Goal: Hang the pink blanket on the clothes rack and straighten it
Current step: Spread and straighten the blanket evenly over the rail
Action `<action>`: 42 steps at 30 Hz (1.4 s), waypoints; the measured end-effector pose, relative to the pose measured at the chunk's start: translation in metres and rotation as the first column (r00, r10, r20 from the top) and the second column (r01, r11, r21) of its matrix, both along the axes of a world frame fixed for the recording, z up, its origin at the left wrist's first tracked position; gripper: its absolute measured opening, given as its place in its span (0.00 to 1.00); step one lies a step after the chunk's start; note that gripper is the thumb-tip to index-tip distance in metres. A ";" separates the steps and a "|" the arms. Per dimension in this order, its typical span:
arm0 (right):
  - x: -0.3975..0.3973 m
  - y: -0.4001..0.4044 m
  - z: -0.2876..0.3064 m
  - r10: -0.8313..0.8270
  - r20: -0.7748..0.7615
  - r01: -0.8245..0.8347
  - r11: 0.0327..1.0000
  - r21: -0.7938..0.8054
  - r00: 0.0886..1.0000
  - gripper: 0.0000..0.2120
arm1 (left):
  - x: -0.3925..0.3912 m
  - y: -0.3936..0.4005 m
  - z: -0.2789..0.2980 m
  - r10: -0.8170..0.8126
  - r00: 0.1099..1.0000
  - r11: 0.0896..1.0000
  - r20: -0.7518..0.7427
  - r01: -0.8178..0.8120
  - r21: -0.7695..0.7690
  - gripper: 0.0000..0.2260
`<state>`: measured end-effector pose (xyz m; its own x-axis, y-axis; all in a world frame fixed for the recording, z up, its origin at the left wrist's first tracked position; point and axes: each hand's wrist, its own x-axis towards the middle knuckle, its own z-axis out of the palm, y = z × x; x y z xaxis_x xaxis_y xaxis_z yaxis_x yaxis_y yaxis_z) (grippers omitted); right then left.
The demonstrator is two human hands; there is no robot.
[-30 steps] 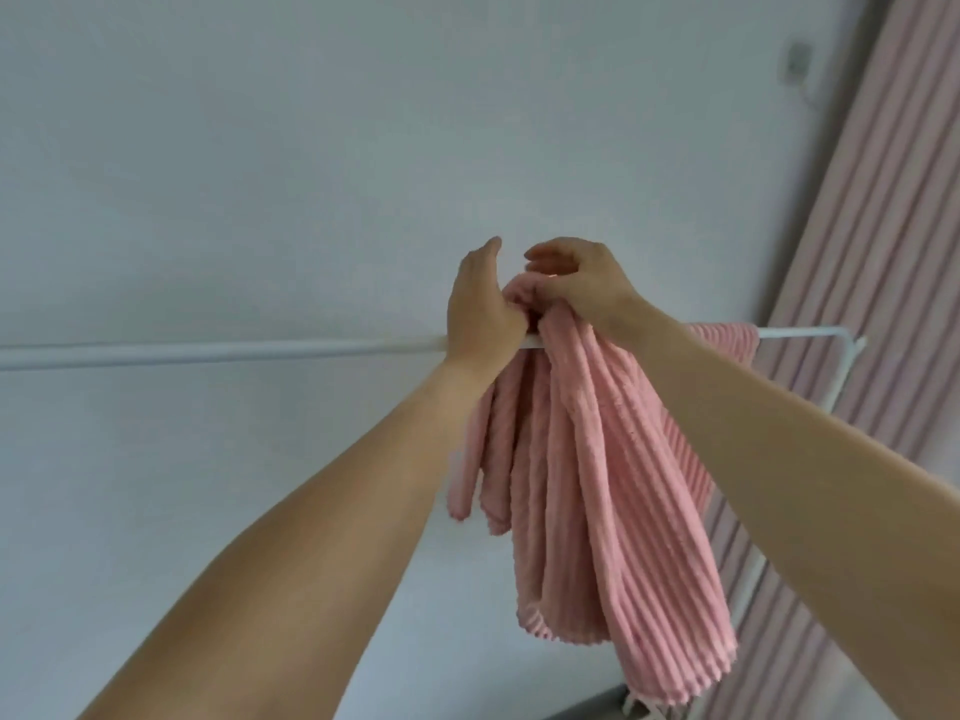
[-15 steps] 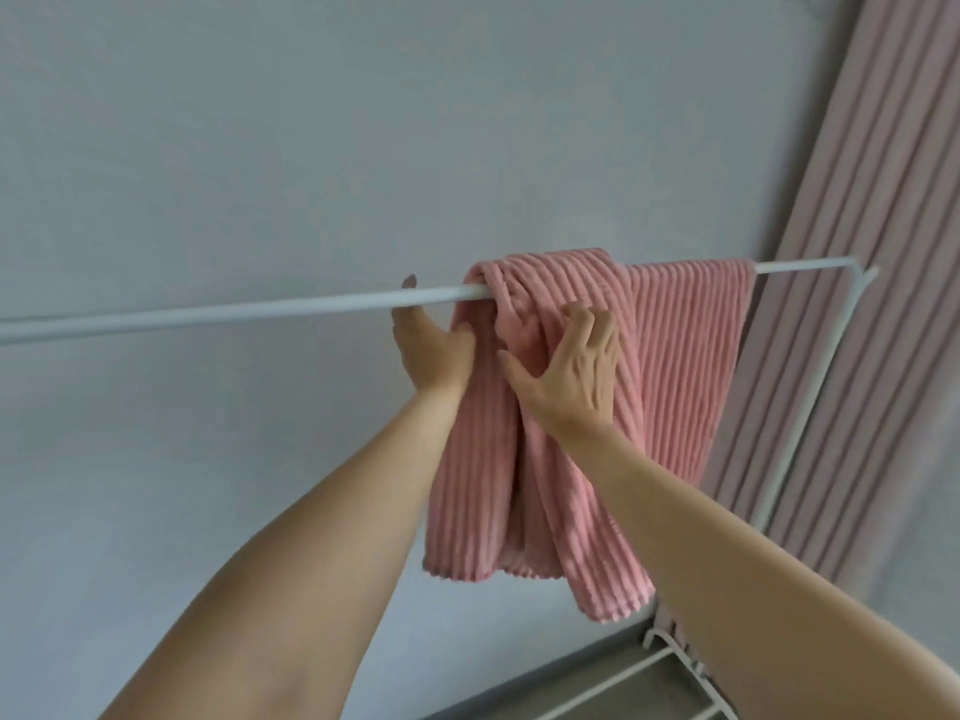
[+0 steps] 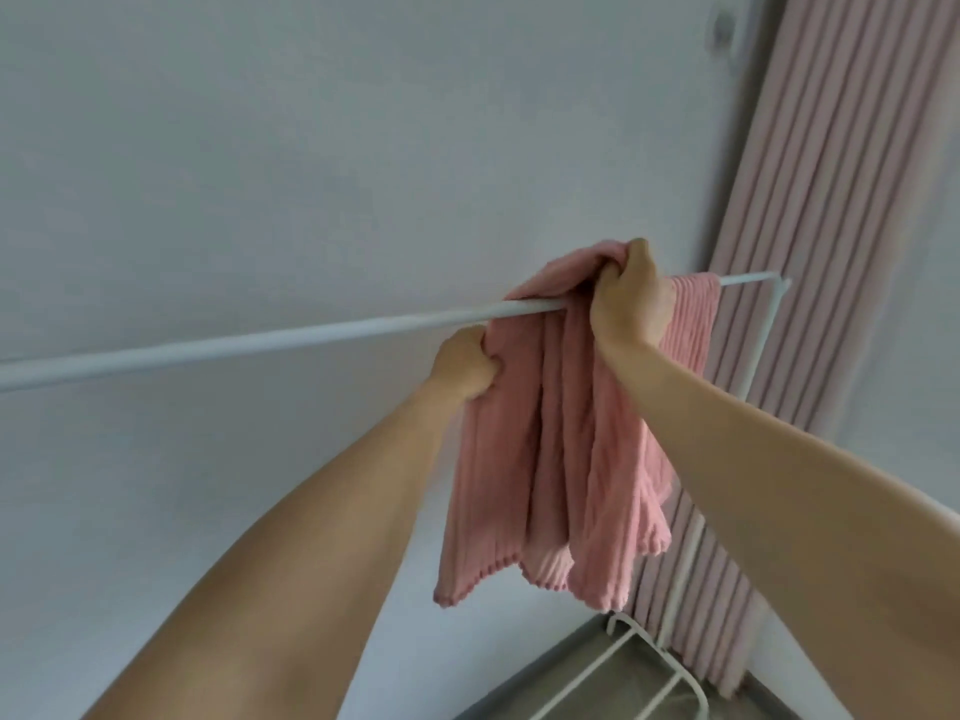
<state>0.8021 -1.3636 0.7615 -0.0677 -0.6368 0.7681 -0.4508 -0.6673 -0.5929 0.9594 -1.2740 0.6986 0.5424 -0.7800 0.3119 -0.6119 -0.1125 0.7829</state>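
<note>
Right hand (image 3: 631, 298) fingers clench bunched fold atop rail (image 3: 260, 339); left hand (image 3: 465, 366) fingers pinch hanging edge below. Pink blanket (image 3: 550, 459) draped over clothes rack, crumpled. Risk: uneven tug slides blanket off rail.

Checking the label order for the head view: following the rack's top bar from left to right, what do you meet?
Bare white rail → left hand gripping the blanket edge → bunched pink blanket → right hand gripping its top fold → flat blanket section → rack's corner post → pink curtain.
</note>
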 end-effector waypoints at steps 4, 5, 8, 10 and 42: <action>0.043 0.056 0.051 0.090 -0.122 -0.104 0.988 -0.113 0.988 0.10 | 0.021 0.026 -0.007 -0.063 0.984 0.996 -0.165 0.072 0.051 0.09; 0.051 0.075 0.048 0.143 -0.172 -0.167 0.977 -0.130 0.975 0.10 | 0.028 0.034 -0.011 -0.058 0.983 0.994 -0.174 0.073 0.079 0.10; 0.066 0.117 -0.010 0.243 -0.301 -0.306 0.935 -0.180 0.922 0.15 | 0.044 0.061 -0.027 -0.084 0.970 0.994 -0.226 0.098 0.055 0.08; 0.065 0.130 -0.065 0.249 -0.317 -0.295 0.950 -0.105 0.915 0.25 | 0.054 0.080 -0.034 -0.095 0.971 0.994 -0.221 0.082 -0.068 0.08; 0.035 0.233 -0.118 0.487 -0.342 -0.414 0.870 0.267 0.804 0.15 | 0.001 0.208 -0.009 0.248 0.937 0.963 0.245 -0.266 0.042 0.12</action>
